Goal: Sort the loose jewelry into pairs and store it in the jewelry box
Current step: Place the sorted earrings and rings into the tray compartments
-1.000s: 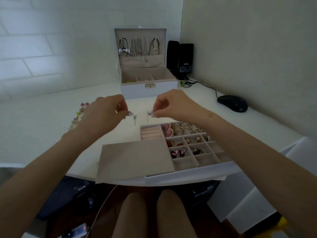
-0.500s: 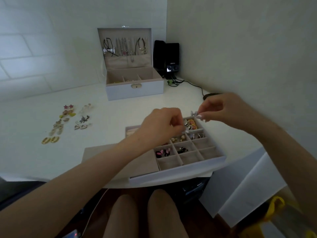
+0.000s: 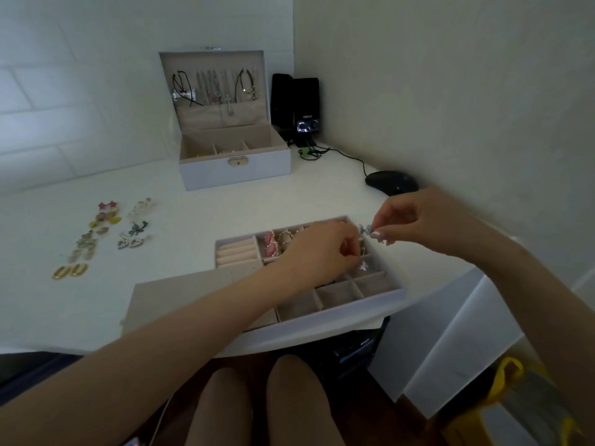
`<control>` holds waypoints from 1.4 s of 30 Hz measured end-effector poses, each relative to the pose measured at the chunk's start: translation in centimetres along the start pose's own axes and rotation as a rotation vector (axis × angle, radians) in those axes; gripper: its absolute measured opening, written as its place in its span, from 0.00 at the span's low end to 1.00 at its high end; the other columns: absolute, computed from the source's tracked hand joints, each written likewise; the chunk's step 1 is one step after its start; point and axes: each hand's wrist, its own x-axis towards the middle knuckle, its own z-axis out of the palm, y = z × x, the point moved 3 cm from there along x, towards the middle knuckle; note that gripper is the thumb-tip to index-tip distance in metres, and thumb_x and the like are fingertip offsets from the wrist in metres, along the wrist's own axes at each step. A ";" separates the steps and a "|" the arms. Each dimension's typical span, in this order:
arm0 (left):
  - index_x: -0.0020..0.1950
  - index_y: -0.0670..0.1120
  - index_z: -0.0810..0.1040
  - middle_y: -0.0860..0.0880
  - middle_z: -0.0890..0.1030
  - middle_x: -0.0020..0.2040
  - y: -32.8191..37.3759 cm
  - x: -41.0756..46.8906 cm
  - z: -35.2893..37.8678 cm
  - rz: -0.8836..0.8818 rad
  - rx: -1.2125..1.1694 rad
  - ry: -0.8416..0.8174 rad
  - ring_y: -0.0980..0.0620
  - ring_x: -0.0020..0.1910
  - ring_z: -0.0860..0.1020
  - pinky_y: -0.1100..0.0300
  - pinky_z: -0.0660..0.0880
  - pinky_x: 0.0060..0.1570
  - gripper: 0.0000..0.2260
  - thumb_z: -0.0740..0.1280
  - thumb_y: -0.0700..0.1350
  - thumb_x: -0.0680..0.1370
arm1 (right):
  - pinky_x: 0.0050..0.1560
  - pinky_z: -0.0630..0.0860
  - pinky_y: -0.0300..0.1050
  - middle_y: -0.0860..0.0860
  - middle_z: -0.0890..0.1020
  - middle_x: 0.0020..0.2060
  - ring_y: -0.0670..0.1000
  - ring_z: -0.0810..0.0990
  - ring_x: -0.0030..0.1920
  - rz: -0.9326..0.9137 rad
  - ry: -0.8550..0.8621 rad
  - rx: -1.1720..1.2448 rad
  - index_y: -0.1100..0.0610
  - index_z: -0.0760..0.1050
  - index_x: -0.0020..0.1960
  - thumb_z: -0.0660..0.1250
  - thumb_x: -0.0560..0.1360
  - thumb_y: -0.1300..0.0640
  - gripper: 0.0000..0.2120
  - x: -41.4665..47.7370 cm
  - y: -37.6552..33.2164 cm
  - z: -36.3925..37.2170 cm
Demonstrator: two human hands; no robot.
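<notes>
While the right hand (image 3: 418, 220) pinches a small silver earring (image 3: 365, 228) between thumb and fingertip, right of centre in the frame, above the far right corner of the divided tray (image 3: 322, 321), the left hand (image 3: 322, 249) is low over the tray's middle cells. Its fingers are curled; can't tell if they hold anything. A similar silver piece (image 3: 364, 267) lies in a cell just beside the left fingertips.

Likely step: putting the pair into one cell. To do it well:
- Bring the pinched earring low over that same cell.
- Move the left fingers out first.
- Let go close to the lining so it doesn't bounce into a neighbouring cell or snag the pieces there.

Containers:
- **Tray:** ring rolls (image 3: 236, 252) at its left end and pink pearl-edged pieces (image 3: 270, 244) in the far cells. Several cells are hidden under the left hand. A beige panel (image 3: 193, 294) lies against the tray's lower left.
- **Jewelry box (image 3: 235, 172):** upper centre, lid up, with necklaces (image 3: 219, 88) hanging inside the lid. The small items in the base are too small to name.
- **Loose jewelry (image 3: 96, 239):** in rows at the left of the frame on the desk (image 3: 225, 207), well apart from the tray, not yet stored.
</notes>
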 end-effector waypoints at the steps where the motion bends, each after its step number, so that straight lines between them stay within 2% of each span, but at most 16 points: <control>1: 0.44 0.47 0.78 0.52 0.79 0.44 0.0 0.0 0.2 0.002 0.029 -0.019 0.55 0.41 0.76 0.58 0.75 0.46 0.03 0.68 0.46 0.75 | 0.44 0.79 0.41 0.49 0.84 0.32 0.47 0.83 0.35 -0.003 -0.009 -0.001 0.55 0.81 0.40 0.74 0.69 0.62 0.03 0.0 0.1 0.1; 5: 0.46 0.49 0.81 0.51 0.80 0.47 0.3 -0.2 0.4 0.037 0.128 -0.047 0.54 0.47 0.76 0.55 0.76 0.50 0.05 0.66 0.47 0.75 | 0.40 0.76 0.32 0.45 0.84 0.33 0.43 0.81 0.34 -0.016 -0.073 0.022 0.53 0.81 0.39 0.73 0.69 0.64 0.07 -0.3 0.1 0.7; 8: 0.48 0.49 0.82 0.51 0.72 0.45 0.3 -0.3 0.0 0.055 0.193 0.000 0.55 0.47 0.69 0.59 0.71 0.46 0.07 0.65 0.47 0.76 | 0.37 0.72 0.27 0.40 0.83 0.33 0.39 0.80 0.34 -0.031 -0.103 0.014 0.52 0.80 0.39 0.73 0.69 0.64 0.08 -0.4 0.1 0.9; 10: 0.48 0.49 0.80 0.51 0.69 0.46 -0.2 -0.3 -0.5 0.029 0.206 0.034 0.53 0.48 0.70 0.59 0.69 0.46 0.06 0.64 0.47 0.77 | 0.38 0.72 0.28 0.40 0.83 0.33 0.39 0.79 0.35 -0.047 -0.110 -0.027 0.52 0.81 0.39 0.73 0.69 0.63 0.07 -0.4 0.1 1.0; 14: 0.46 0.49 0.76 0.51 0.72 0.46 -1.6 -0.5 -1.6 -0.057 0.181 0.088 0.52 0.48 0.72 0.57 0.71 0.48 0.03 0.64 0.46 0.77 | 0.40 0.71 0.28 0.44 0.83 0.36 0.38 0.77 0.36 -0.069 -0.166 -0.102 0.52 0.81 0.40 0.73 0.70 0.62 0.06 -0.4 0.4 1.2; 18: 0.49 0.49 0.76 0.52 0.74 0.47 -2.3 -0.7 -1.9 -0.079 0.165 0.090 0.54 0.46 0.71 0.60 0.68 0.46 0.03 0.64 0.45 0.77 | 0.39 0.70 0.30 0.43 0.81 0.37 0.38 0.75 0.37 -0.076 -0.198 -0.187 0.48 0.80 0.38 0.73 0.69 0.60 0.08 -0.2 0.5 1.9; 23: 0.49 0.48 0.76 0.52 0.74 0.46 -2.3 -0.9 -1.8 -0.079 0.166 0.065 0.55 0.44 0.71 0.60 0.69 0.45 0.04 0.64 0.46 0.77 | 0.39 0.70 0.36 0.43 0.77 0.38 0.43 0.73 0.37 -0.084 -0.223 -0.273 0.42 0.79 0.36 0.74 0.69 0.57 0.10 0.1 0.5 2.8; 29: 0.48 0.49 0.77 0.52 0.75 0.46 -2.4 -1.0 -1.8 -0.066 0.154 0.038 0.55 0.43 0.71 0.59 0.71 0.46 0.05 0.65 0.49 0.77 | 0.38 0.66 0.33 0.43 0.75 0.37 0.41 0.72 0.36 -0.091 -0.207 -0.343 0.46 0.81 0.39 0.74 0.69 0.57 0.06 0.3 0.7 3.5; 32: 0.46 0.49 0.76 0.53 0.74 0.44 -2.3 -1.3 -2.0 -0.031 0.143 0.021 0.57 0.39 0.70 0.61 0.70 0.43 0.05 0.65 0.50 0.76 | 0.35 0.69 0.30 0.44 0.77 0.33 0.39 0.74 0.32 -0.028 -0.082 -0.203 0.49 0.79 0.39 0.74 0.68 0.56 0.06 0.3 0.5 2.5; 34: 0.42 0.51 0.75 0.55 0.74 0.41 -1.8 -1.6 -2.2 0.023 0.109 0.008 0.60 0.36 0.69 0.63 0.68 0.40 0.06 0.67 0.51 0.75 | 0.33 0.71 0.32 0.46 0.79 0.31 0.40 0.75 0.29 0.049 0.009 -0.160 0.52 0.77 0.42 0.72 0.71 0.54 0.04 0.5 0.7 1.8; 36: 0.41 0.52 0.73 0.56 0.74 0.39 -1.1 -2.4 -2.2 0.102 0.092 -0.023 0.61 0.36 0.70 0.66 0.67 0.38 0.07 0.68 0.52 0.74 | 0.31 0.73 0.36 0.49 0.80 0.31 0.44 0.76 0.28 0.160 -0.037 -0.195 0.53 0.74 0.47 0.69 0.74 0.52 0.07 0.6 1.3 2.0; 39: 0.42 0.53 0.73 0.57 0.73 0.41 -0.5 -3.6 -1.4 0.222 0.201 -0.073 0.60 0.40 0.69 0.67 0.67 0.41 0.10 0.68 0.58 0.72 | 0.32 0.73 0.38 0.51 0.80 0.40 0.46 0.77 0.32 0.293 -0.136 -0.222 0.53 0.71 0.58 0.65 0.77 0.52 0.11 1.0 2.4 3.4; 42: 0.46 0.52 0.74 0.58 0.71 0.44 -0.7 -4.1 -0.5 0.283 0.303 -0.075 0.58 0.44 0.67 0.63 0.63 0.44 0.14 0.68 0.61 0.71 | 0.34 0.71 0.38 0.55 0.78 0.54 0.47 0.75 0.38 0.305 -0.094 -0.276 0.54 0.70 0.63 0.61 0.79 0.53 0.14 1.7 2.6 4.1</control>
